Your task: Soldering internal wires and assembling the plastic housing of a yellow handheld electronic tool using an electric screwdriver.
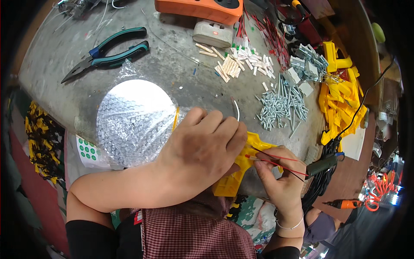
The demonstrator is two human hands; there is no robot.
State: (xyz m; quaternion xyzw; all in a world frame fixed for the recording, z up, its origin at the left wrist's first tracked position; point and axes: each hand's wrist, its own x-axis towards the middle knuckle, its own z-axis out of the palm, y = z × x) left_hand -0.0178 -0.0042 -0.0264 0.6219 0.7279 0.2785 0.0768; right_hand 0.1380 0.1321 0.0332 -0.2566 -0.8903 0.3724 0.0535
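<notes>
Left hand [202, 142]: bare, no ring or watch seen. Forearm bare up to a black sleeve [86, 237] that ends near the elbow, with a snug, plain hem.

Right hand [280, 181]: bare, fingernails short and unpainted. Thin silver bangle [290, 226] sits on the wrist, a single smooth loop. Below it the forearm is bare, then a second black sleeve [280, 252] begins.

Torso: garment in small red-and-white check [194, 235], fine gingham grid. A black panel with a red-and-white printed patch [138, 218] shows at its left side; the print is too small to make out.
</notes>
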